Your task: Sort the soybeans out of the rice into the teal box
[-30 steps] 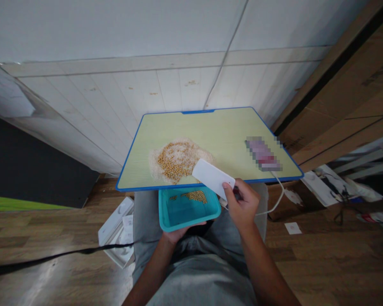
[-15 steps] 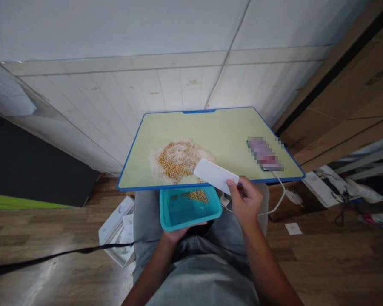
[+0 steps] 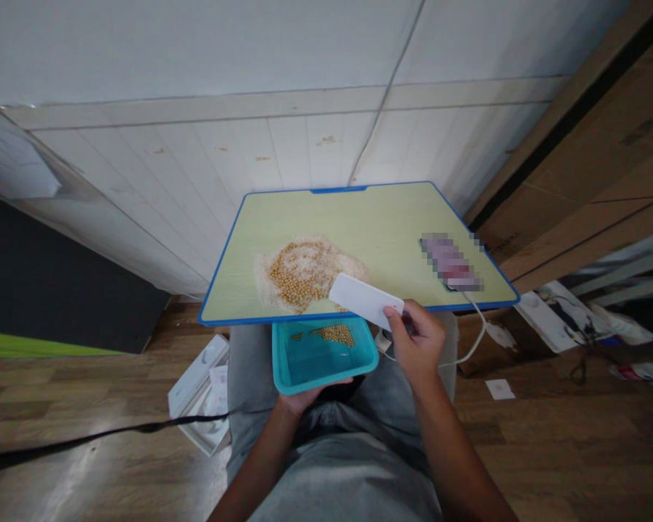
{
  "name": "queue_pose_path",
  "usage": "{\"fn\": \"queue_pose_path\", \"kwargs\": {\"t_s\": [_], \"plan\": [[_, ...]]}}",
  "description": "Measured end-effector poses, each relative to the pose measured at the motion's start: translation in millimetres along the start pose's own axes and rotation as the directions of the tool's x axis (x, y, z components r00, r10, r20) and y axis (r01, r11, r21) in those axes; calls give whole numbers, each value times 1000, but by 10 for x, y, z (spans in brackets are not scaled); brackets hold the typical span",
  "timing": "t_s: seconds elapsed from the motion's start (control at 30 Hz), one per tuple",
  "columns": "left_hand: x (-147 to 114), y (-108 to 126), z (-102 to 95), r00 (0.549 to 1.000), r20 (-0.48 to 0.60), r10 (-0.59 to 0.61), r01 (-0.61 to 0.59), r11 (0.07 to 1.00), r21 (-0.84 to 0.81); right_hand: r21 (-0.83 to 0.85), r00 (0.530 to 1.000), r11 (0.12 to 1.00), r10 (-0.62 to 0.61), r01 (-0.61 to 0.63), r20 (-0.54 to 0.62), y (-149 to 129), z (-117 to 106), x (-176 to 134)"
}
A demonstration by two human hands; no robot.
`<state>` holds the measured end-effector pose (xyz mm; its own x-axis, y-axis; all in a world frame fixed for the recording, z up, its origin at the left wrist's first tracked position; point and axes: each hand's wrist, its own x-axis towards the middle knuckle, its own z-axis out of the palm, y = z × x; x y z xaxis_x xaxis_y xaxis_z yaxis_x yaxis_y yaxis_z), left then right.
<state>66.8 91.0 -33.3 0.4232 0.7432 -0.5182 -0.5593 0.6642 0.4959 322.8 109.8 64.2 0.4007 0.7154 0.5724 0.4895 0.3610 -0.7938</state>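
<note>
One end of the white card (image 3: 366, 299) is pinched firmly in the grip of the right hand (image 3: 418, 337). The teal tub (image 3: 322, 383), with some loose beans (image 3: 334, 335) inside, is supported from below by the left hand (image 3: 300, 400); how far that grip is closed cannot be told. Beans seem to be being scraped from the mixed heap (image 3: 305, 275) on the desk (image 3: 381, 217); a careful stroke toward the near edge is called for.

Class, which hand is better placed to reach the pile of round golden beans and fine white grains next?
The right hand, probably: it holds the flat white rectangular card near the pile, while the left hand supports the teal rectangular plastic tub.
</note>
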Motion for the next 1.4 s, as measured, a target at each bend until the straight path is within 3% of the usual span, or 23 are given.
{"fn": "queue_pose_path", "kwargs": {"t_s": [0.47,0.6,1.1,1.23,1.4], "plan": [[21,-25,-141,1000,-5,12,-13,995,-97,47,996,998,29,-34,90,14,10,38],[23,-16,-146,999,38,11,-7,995,-95,55,995,998,34,-39,92,20,13,31],[-18,32,-37,1000,-31,-2,1,999,-34,86,999,996,15,-19,48,-80,70,-56],[-13,11,-84,1000,-11,14,-14,999,-45,41,999,999,9,-11,53,-73,60,-65],[22,-41,-202,1000,13,28,-27,997,-79,-29,998,999,29,-31,-51,53,-21,-51]]}}
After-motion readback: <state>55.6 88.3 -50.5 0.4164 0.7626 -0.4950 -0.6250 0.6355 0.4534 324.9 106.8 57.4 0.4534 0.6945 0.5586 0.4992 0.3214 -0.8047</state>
